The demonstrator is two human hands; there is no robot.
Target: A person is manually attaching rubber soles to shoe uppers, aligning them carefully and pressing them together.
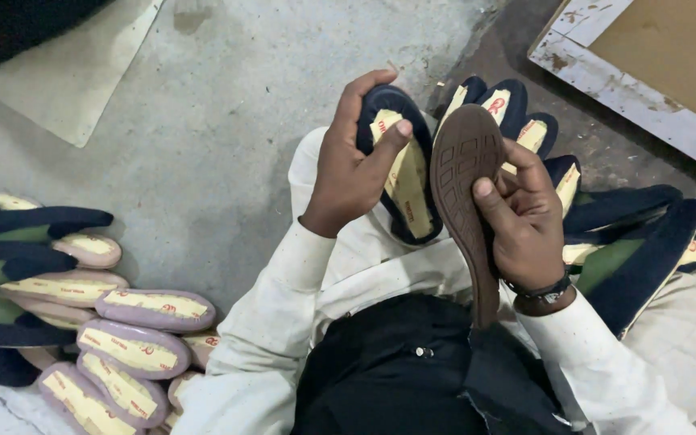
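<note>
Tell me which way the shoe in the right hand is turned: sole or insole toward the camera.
Sole toward the camera: the right hand holds the shoe with its brown patterned tread showing.

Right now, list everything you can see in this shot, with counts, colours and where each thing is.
shoe upper: one, navy with a yellow insole, held in the left hand at centre
sole: one, brown, tread facing up, held in the right hand
right pile: several navy and green uppers with yellow insoles, behind the right hand; exact count unclear
left pile: many slippers, lilac-edged with yellow insoles, plus navy and green ones, lower left
floor: grey concrete
sheet: one, pale, flat on the floor, top left
board: one, brown with a white edge, top right
left hand: grips the shoe upper, thumb on the insole
right hand: grips the sole, dark wristband on the wrist
</note>
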